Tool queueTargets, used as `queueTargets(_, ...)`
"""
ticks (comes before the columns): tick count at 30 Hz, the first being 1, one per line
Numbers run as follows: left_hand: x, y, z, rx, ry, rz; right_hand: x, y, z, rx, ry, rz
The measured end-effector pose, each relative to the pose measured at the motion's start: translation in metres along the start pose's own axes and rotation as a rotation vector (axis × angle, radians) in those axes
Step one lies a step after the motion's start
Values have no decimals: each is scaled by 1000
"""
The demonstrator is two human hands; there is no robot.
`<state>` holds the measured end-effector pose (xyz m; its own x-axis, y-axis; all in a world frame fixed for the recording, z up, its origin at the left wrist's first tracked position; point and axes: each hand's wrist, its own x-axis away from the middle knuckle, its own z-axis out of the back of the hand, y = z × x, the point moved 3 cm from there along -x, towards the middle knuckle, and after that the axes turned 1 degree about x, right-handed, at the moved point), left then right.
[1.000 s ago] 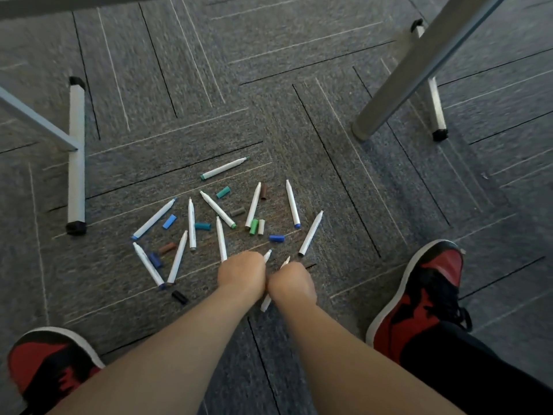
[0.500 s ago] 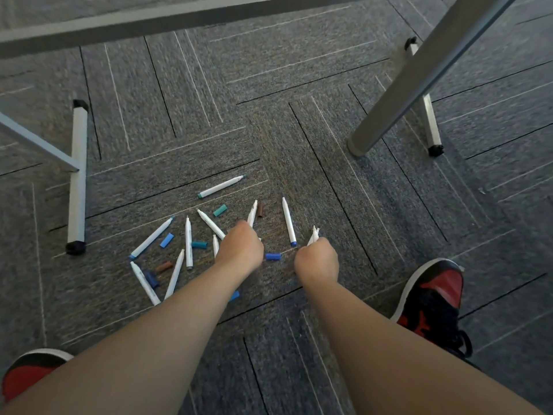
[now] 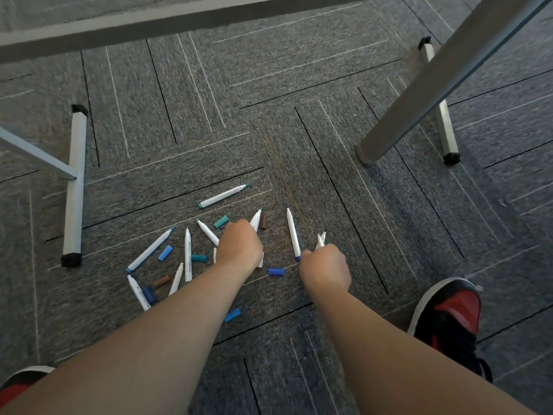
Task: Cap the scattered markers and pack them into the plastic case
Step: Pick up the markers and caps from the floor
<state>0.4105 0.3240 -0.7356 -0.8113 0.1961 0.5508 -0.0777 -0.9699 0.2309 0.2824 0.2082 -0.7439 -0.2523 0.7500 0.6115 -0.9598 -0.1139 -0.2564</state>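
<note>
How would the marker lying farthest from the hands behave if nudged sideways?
The marker looks like a stiff, slim round tube, so it would probably roll a little, though the carpet likely stops it soon. Small and plastic-looking, it is probably light.

Uncapped white markers (image 3: 188, 254) and loose caps (image 3: 276, 271) lie scattered on grey striped carpet (image 3: 269, 85), between metal table feet (image 3: 74, 187) and a red-and-black shoe (image 3: 454, 307).
</note>
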Motion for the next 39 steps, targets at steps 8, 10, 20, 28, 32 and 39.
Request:
queueTargets(8, -11, 13, -2, -94, -8, -18, -9, -36, 7, 114, -11, 228)
queueTargets(10, -13, 14, -3, -109, -25, -24, -11, -42, 5, 195, -23, 260)
queueTargets(20, -26, 4, 23, 87, 23, 12, -16, -69, -4, 543, -54, 325)
queueTargets(28, -19, -55, 61, 138, 105, 252, 11, -107, -12, 347, -57, 415)
queueTargets(32, -19, -85, 69, 143, 87, 364, 30, -129, -29, 287, -94, 498)
queueTargets(39, -16, -114, 45, 181, -65, 329, 51, -146, -64, 279, -232, 557)
